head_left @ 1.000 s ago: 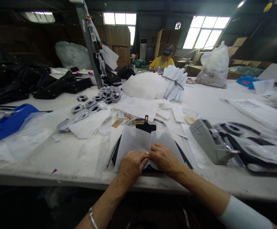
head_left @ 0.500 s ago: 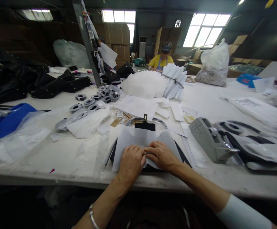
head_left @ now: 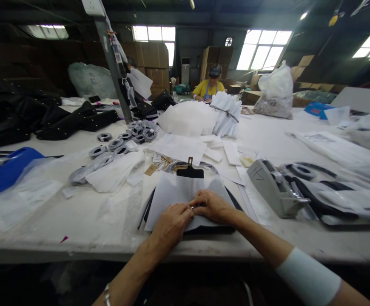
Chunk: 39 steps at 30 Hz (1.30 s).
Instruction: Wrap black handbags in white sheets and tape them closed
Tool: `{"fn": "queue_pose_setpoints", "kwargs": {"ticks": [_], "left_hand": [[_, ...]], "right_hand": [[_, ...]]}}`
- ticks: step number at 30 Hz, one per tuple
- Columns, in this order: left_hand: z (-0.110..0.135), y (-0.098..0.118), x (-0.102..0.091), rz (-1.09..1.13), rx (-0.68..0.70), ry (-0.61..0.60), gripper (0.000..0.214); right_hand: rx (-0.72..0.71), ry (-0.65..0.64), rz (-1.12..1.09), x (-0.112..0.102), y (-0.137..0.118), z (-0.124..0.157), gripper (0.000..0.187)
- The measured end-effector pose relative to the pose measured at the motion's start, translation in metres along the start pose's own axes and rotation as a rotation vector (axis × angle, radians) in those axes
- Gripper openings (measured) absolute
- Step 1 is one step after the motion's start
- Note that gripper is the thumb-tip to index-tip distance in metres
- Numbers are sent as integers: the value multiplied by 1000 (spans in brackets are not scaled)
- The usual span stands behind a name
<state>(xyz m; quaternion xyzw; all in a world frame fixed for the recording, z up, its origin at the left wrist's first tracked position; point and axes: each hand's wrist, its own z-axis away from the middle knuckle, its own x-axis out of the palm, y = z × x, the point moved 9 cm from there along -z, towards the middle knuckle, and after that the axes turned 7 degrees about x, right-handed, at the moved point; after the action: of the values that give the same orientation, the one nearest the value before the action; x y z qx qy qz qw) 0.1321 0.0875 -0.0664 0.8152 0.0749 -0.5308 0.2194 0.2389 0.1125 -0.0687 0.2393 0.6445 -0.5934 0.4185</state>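
A black flat bag point(head_left: 189, 172) with a small metal clasp at its far edge lies on the table in front of me, mostly covered by white tissue paper point(head_left: 169, 195). My left hand point(head_left: 171, 222) and my right hand point(head_left: 211, 206) rest side by side on the paper, fingertips meeting at its middle seam. Both hands are curled and pinch the paper's folded edges together over the bag.
A grey tape dispenser point(head_left: 272, 187) stands to the right. Rolls of tape point(head_left: 121, 142) and white sheets point(head_left: 178, 146) lie beyond. Black bags point(head_left: 60, 121) are piled at the back left, blue cloth point(head_left: 3, 170) at the left. A person in yellow point(head_left: 209, 87) works across the table.
My hands have stayed on the tissue paper over the bag, fingers shifting from flat to pinching at the seam. The view has tilted slightly.
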Motion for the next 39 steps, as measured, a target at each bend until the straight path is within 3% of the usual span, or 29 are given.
{"fn": "queue_pose_setpoints", "kwargs": {"ticks": [5, 8, 11, 14, 17, 21, 28, 39], "left_hand": [[8, 6, 1, 70, -80, 39, 23], [6, 7, -2, 65, -9, 41, 22], [1, 6, -4, 62, 86, -44, 25], [-2, 3, -7, 59, 121, -134, 43], [-2, 1, -9, 17, 135, -140, 63], [7, 5, 2, -164, 202, -85, 72], [28, 15, 17, -625, 118, 158, 49], [28, 20, 17, -575, 119, 294, 48]], "right_hand": [[-43, -34, -42, 4, -1, -3, 22], [-49, -64, -21, 2, -2, -5, 24], [-73, -111, 36, 1, -6, -4, 26], [-91, -114, 191, 0, -11, 0, 29], [-92, -64, 358, -1, -14, 5, 30], [-95, -34, 382, -1, -12, 9, 33], [-85, -36, 268, -3, -4, 7, 35], [-47, -22, 154, -8, -4, 10, 33]]}}
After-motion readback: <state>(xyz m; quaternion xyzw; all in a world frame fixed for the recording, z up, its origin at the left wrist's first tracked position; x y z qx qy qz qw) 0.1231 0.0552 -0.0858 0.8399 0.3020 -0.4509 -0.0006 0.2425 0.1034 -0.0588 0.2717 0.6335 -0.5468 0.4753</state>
